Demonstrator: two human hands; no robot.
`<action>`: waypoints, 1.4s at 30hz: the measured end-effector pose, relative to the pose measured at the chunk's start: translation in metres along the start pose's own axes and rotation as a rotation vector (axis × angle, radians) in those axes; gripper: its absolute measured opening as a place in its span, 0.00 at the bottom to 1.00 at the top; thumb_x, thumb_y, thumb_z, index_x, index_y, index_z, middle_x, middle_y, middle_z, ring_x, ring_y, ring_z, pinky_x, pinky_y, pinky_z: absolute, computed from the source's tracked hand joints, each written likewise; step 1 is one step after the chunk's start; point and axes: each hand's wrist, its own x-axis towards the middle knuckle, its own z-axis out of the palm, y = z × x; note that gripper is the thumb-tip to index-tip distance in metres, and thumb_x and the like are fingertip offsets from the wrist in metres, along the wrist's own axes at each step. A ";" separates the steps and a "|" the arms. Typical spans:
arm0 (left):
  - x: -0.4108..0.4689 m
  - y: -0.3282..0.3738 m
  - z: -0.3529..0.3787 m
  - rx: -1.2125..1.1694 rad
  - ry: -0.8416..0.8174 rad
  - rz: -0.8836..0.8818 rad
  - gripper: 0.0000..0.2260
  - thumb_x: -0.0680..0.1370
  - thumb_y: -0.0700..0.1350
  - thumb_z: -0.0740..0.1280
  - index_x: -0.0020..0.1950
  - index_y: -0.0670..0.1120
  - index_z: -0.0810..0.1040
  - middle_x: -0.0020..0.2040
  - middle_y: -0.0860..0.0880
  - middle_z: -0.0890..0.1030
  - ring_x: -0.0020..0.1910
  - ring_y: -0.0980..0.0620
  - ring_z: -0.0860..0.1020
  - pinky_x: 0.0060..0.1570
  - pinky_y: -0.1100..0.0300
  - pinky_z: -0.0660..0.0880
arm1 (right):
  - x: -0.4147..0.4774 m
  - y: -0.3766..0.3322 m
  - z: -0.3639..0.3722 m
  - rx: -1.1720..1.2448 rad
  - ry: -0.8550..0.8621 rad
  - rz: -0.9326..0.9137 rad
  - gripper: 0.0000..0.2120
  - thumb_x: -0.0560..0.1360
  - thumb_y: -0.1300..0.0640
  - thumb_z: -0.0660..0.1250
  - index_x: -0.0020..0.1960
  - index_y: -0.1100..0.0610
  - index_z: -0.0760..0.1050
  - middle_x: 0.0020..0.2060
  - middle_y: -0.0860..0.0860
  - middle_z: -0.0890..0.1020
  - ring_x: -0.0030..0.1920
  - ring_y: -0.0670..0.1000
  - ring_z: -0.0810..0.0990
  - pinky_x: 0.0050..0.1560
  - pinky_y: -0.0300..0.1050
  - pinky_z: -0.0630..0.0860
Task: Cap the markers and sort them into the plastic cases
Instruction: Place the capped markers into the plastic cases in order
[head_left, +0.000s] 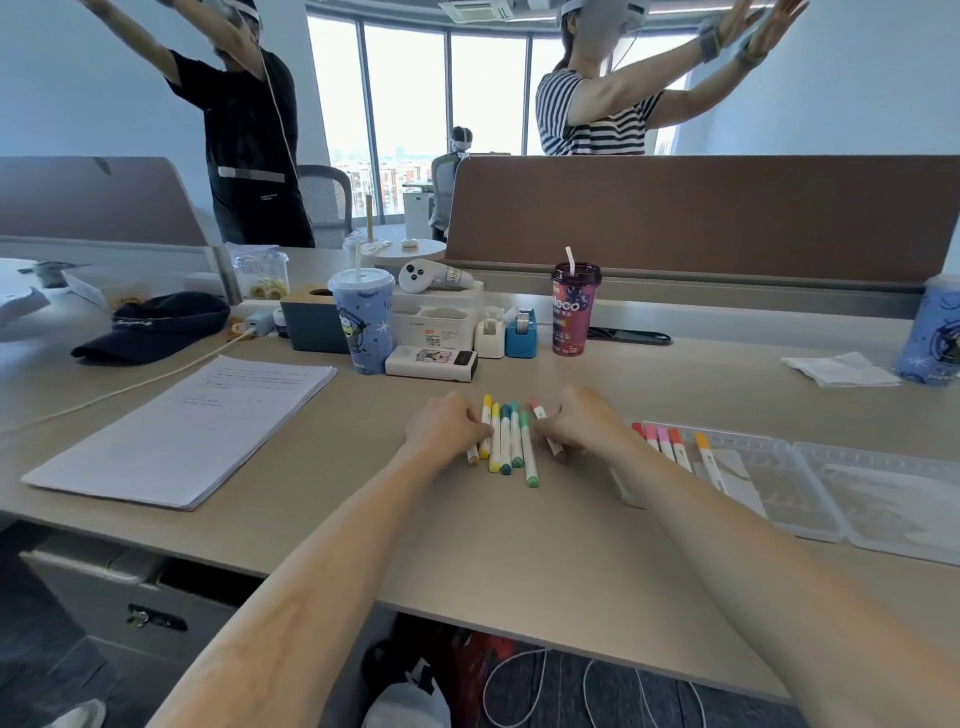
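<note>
Your loose markers (505, 439) are yellow, teal, green and pink; the cased markers (670, 448) pink and orange; your surface (363, 493) tan.

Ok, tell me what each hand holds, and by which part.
Right hand grips the red-capped marker mid-barrel. Left hand curls over the brown-tipped marker mid-barrel, at the row's left edge; a firm grip cannot be told.

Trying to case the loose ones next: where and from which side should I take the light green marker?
Grip the light green marker at its near end, from above on your side: that end juts toward you past its neighbours, while farther up the teal marker lies close beside it.
</note>
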 end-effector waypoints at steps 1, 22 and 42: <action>0.000 -0.001 0.000 -0.009 0.003 -0.008 0.08 0.77 0.53 0.67 0.43 0.51 0.74 0.40 0.53 0.77 0.42 0.53 0.75 0.35 0.59 0.69 | 0.000 0.001 -0.001 0.048 0.011 0.008 0.15 0.77 0.49 0.67 0.36 0.56 0.72 0.31 0.51 0.75 0.31 0.48 0.73 0.30 0.39 0.67; -0.007 0.014 -0.017 0.088 0.088 -0.115 0.14 0.76 0.56 0.66 0.42 0.45 0.74 0.38 0.49 0.76 0.38 0.51 0.75 0.32 0.60 0.69 | -0.034 0.049 -0.041 0.529 0.109 0.065 0.11 0.74 0.55 0.68 0.36 0.59 0.79 0.37 0.54 0.85 0.31 0.49 0.78 0.30 0.38 0.71; -0.045 0.172 0.045 -0.744 -0.410 0.050 0.10 0.77 0.45 0.67 0.49 0.38 0.79 0.45 0.40 0.82 0.36 0.49 0.76 0.33 0.60 0.71 | -0.095 0.166 -0.100 0.607 0.152 0.188 0.06 0.77 0.53 0.69 0.45 0.55 0.77 0.42 0.53 0.84 0.34 0.48 0.81 0.30 0.39 0.74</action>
